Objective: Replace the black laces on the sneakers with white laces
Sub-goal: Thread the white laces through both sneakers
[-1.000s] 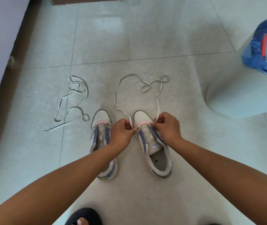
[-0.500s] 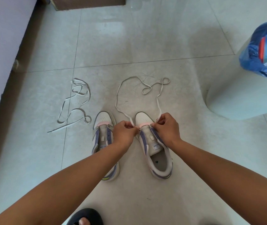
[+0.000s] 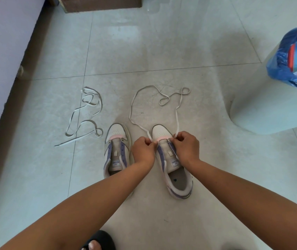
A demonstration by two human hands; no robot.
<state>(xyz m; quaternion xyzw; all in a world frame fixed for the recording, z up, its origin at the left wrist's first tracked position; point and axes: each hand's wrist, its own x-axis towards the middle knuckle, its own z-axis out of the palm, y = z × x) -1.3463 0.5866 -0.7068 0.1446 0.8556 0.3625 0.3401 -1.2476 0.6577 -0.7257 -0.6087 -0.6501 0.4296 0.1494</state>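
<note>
Nearest the camera, a black sandal (image 3: 99,240) with a bare toe shows at the bottom edge. Both forearms reach forward over the tiled floor (image 3: 162,42). The left hand (image 3: 142,150) and right hand (image 3: 186,147) sit at the front eyelets of the right-hand sneaker (image 3: 171,159), fingers curled, each pinching one run of the white lace (image 3: 177,109). Judgement: both ends are held to even the lace across the lowest eyelets before lacing upward. That sneaker lies heel toward the person, toe pointing away, its long axis slanting slightly leftward at the toe. The left-hand sneaker (image 3: 117,150) stands parallel beside it, unlaced. The held lace trails away beyond the toe in loose loops. A second white lace (image 3: 86,121) lies coiled further left, untouched. No black laces are visible. A bin with a blue bag (image 3: 292,56) stands far right.
</note>
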